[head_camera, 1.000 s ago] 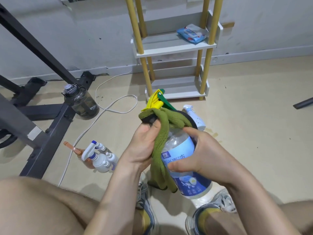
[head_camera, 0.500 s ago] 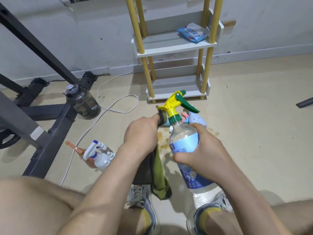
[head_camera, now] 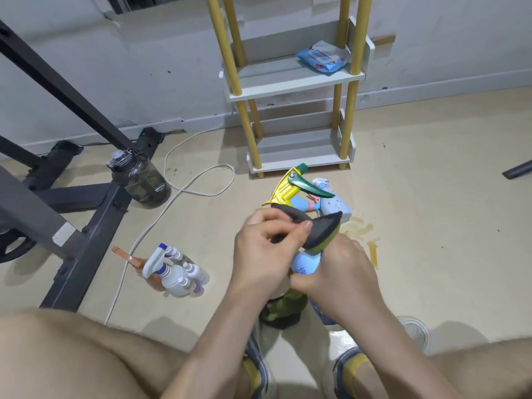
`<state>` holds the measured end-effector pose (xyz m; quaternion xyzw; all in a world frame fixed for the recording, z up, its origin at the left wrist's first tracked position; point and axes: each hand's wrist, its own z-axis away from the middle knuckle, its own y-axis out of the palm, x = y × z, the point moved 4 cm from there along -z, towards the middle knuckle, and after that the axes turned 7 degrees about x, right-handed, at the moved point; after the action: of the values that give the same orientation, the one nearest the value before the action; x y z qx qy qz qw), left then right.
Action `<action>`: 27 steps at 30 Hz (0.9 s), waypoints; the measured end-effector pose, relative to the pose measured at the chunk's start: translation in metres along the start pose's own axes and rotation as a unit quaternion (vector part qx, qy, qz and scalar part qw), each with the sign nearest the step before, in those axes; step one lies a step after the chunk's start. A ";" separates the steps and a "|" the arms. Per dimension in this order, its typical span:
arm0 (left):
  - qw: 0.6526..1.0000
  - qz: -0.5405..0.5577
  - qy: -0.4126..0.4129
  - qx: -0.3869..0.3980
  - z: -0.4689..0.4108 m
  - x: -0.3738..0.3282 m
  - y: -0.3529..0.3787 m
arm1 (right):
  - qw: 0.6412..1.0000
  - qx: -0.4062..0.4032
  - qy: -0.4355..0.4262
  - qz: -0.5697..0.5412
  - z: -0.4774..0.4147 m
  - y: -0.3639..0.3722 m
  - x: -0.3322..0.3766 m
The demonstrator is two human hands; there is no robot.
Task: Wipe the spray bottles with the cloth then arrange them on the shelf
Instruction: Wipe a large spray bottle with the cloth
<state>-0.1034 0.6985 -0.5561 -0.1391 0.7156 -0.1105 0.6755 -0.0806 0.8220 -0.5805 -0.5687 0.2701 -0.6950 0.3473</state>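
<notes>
A cluster of small spray bottles (head_camera: 172, 273) stands on the floor at nine o'clock from the hands. The left hand (head_camera: 263, 254) pinches the dark-and-green cloth (head_camera: 319, 230) over the neck of the yellow-triggered spray bottle (head_camera: 289, 188). The right hand (head_camera: 336, 279) grips that bottle's body with curled fingers. A pale blue bottle (head_camera: 335, 204) sits on the floor just beyond, and the shelf (head_camera: 288, 87) stands at twelve o'clock.

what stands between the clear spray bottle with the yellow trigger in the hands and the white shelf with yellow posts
Only a pale blue spray bottle on the floor, just beyond the held clear spray bottle and before the bottom tier of the white shelf. A blue wipes packet occupies the middle tier's right end.
</notes>
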 end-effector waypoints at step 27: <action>0.956 0.255 -0.148 0.005 -0.011 0.003 0.020 | 0.991 0.043 -0.077 -0.100 0.008 -0.007 0.012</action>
<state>-0.1152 0.7162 -0.5651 0.0365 0.6187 0.0832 0.7804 -0.0758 0.8171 -0.5663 -0.6292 0.1544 -0.6916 0.3193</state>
